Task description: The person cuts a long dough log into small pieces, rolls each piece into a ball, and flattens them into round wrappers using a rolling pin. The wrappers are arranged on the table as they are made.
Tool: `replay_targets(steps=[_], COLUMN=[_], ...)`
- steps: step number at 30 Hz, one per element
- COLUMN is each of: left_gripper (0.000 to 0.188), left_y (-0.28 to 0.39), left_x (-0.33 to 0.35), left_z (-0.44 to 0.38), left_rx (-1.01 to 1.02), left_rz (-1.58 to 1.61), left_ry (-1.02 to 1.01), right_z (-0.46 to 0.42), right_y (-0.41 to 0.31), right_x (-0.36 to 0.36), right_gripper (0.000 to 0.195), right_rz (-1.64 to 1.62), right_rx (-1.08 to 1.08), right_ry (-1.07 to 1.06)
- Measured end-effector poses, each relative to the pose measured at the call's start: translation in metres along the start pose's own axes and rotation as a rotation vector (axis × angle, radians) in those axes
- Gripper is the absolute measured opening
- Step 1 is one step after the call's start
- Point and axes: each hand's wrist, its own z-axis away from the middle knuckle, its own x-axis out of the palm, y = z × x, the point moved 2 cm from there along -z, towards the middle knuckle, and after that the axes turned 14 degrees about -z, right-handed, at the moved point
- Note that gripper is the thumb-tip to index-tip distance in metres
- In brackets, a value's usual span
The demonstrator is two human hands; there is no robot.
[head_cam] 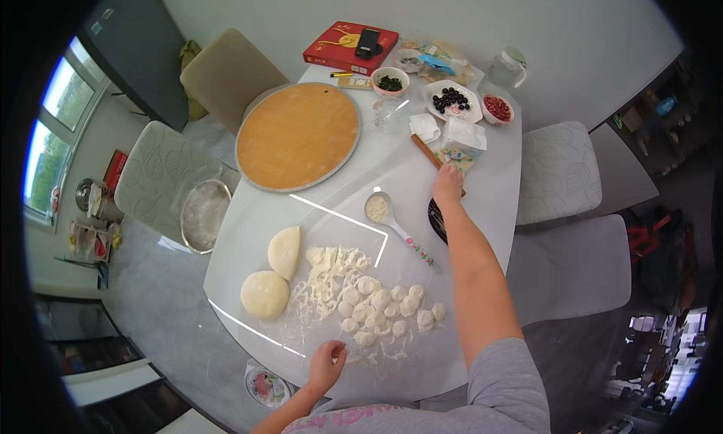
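Note:
My right hand (pixel 449 183) reaches far across the table and is closed around a wooden rolling pin (pixel 426 148). Both ends of the pin stick out from the fist. Near the front edge my left hand (pixel 327 365) hovers with loosely curled fingers and nothing in it. Small floured dough pieces (pixel 379 299) lie in a cluster just beyond it. A heap of loose flour (pixel 333 264) spreads beside them. To the left a round dough lump (pixel 265 295) touches a half-round dough piece (pixel 285 252). A long-handled spoon (pixel 377 207) holds flour.
A large round orange-brown board (pixel 299 137) covers the far left. At the back stand a red box (pixel 339 41) with a phone (pixel 367 43), a bowl of greens (pixel 390 82), a plate of dark berries (pixel 452 103), a bowl of red seeds (pixel 497 109) and a lidded pitcher (pixel 504 69). A dark object (pixel 436 222) lies partly under my right forearm.

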Motion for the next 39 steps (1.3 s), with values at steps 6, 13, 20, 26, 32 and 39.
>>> replay_targets(steps=[6,13,20,26,32,39], left_gripper=[0.025,0.034,0.03,0.022,0.024,0.02], left_y=[0.031,0.036,-0.008,0.009,0.043,0.041], left_x=[0.003,0.033,0.003,0.01,0.088,0.093], left_z=[-0.016,-0.037,-0.04,-0.04,-0.001,0.019], left_rx=[0.045,0.28,0.379,0.199,0.098,0.11], left_rz=[-0.113,-0.349,-0.361,-0.043,-0.137,-0.322], left_ry=[-0.053,-0.005,0.34,0.003,-0.454,-0.165], right_z=[-0.005,0.064,0.328,0.495,0.53,0.539], right_y=[0.007,-0.018,-0.007,0.014,0.006,-0.016], right_x=[-0.003,-0.076,-0.167,-0.173,-0.153,-0.136], right_gripper=[0.023,0.032,0.025,0.046,0.053,0.074], right_rz=[-0.01,-0.419,-0.676,-0.421,-0.505,-0.452], right_rx=[0.114,0.062,-0.059,-0.341,-0.291,-0.151], right_ry=[-0.187,0.01,-0.169,-0.444,-0.419,-0.371])
